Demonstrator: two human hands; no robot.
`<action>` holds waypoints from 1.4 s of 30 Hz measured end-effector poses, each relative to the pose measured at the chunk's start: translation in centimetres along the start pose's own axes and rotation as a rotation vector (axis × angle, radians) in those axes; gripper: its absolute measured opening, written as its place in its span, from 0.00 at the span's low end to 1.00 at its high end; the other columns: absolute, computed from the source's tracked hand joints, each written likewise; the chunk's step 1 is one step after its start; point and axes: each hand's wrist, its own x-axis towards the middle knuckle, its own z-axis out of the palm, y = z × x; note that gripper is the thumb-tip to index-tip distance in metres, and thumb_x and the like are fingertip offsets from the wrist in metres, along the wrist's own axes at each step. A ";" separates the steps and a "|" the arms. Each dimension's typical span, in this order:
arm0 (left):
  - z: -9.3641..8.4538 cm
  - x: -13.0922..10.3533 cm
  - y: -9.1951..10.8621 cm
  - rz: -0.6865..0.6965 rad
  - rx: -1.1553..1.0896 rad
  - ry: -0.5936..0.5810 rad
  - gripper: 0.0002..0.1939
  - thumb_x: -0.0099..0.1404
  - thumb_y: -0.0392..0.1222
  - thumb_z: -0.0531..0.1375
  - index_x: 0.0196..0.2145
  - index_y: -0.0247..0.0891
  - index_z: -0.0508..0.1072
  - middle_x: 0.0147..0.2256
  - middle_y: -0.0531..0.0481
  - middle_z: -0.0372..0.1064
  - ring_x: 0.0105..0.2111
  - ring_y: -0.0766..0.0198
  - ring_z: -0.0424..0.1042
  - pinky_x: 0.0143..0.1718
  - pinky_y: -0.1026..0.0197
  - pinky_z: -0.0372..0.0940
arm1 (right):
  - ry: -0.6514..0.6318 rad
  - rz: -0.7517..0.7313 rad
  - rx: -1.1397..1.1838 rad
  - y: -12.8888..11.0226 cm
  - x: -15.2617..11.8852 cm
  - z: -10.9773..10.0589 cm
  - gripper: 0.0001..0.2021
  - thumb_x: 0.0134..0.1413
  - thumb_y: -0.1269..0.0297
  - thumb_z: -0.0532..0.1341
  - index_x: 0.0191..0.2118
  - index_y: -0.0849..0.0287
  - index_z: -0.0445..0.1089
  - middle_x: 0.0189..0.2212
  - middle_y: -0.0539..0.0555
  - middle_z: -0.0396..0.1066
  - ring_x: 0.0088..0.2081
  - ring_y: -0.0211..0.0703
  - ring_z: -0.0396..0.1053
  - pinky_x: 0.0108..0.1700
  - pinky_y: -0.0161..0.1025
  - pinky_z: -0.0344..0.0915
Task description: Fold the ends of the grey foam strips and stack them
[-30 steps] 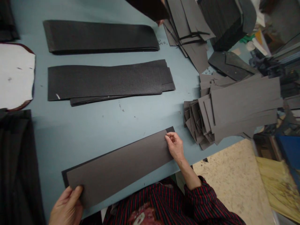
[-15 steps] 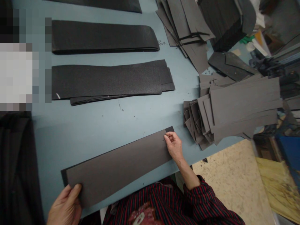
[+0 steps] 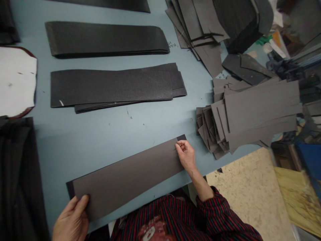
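A long grey-brown strip (image 3: 130, 172) lies over a black strip (image 3: 70, 189) whose ends show past it at both sides. The two lie slanted at the front of the table, rising to the right. My left hand (image 3: 71, 217) grips the lower left end, thumb on top and fingers hidden beneath. At the upper right end, my right hand (image 3: 186, 155) has its thumb and fingers pinched together on the grey-brown strip near its corner. Whether the strips are stuck together cannot be made out.
Black strips (image 3: 112, 85) lie behind my hands, with another black stack (image 3: 107, 40) farther back. Grey pieces (image 3: 260, 113) are heaped loosely at the right, and more grey panels (image 3: 198, 20) behind them. Dark material (image 3: 17, 177) and a white piece (image 3: 16, 80) stand at the left.
Both hands keep their grip on the strip ends. My left hand and the strip's left end have shifted very slightly right; the view has moved a little.
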 end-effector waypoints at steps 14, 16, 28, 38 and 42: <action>-0.7 1.3 -1.1 -0.058 -0.207 -0.117 0.23 0.46 0.45 0.72 0.40 0.39 0.76 0.33 0.52 0.78 0.35 0.65 0.75 0.45 0.64 0.68 | 0.000 -0.011 -0.047 0.4 0.4 0.1 0.13 0.53 0.54 0.63 0.39 0.58 0.70 0.24 0.47 0.64 0.26 0.37 0.61 0.32 0.36 0.61; -0.7 1.2 -1.2 -0.047 -0.206 -0.133 0.24 0.45 0.46 0.72 0.40 0.38 0.76 0.34 0.51 0.78 0.35 0.64 0.76 0.43 0.63 0.69 | -0.002 -0.005 -0.040 0.3 0.5 0.1 0.14 0.53 0.53 0.63 0.39 0.59 0.70 0.25 0.47 0.65 0.26 0.37 0.62 0.32 0.36 0.61; -0.7 1.3 -0.8 -0.037 -0.210 -0.238 0.22 0.50 0.48 0.70 0.42 0.35 0.76 0.35 0.47 0.78 0.33 0.63 0.76 0.40 0.62 0.68 | 0.020 -0.001 -0.093 -0.9 0.5 0.1 0.16 0.48 0.53 0.66 0.39 0.59 0.71 0.25 0.49 0.68 0.26 0.38 0.64 0.33 0.37 0.61; -0.5 0.7 0.6 -0.085 -0.194 -0.195 0.21 0.48 0.48 0.71 0.38 0.35 0.77 0.31 0.49 0.78 0.29 0.63 0.75 0.33 0.63 0.68 | 0.029 0.071 -0.135 -1.9 0.4 0.2 0.18 0.46 0.52 0.66 0.39 0.60 0.72 0.25 0.49 0.67 0.26 0.40 0.64 0.33 0.38 0.62; -0.5 0.7 0.8 -0.067 -0.167 -0.176 0.21 0.47 0.48 0.71 0.36 0.35 0.77 0.31 0.49 0.78 0.29 0.63 0.75 0.34 0.62 0.68 | 0.024 0.070 -0.136 -2.1 0.4 0.3 0.18 0.45 0.52 0.66 0.39 0.59 0.72 0.25 0.49 0.68 0.26 0.40 0.64 0.33 0.39 0.62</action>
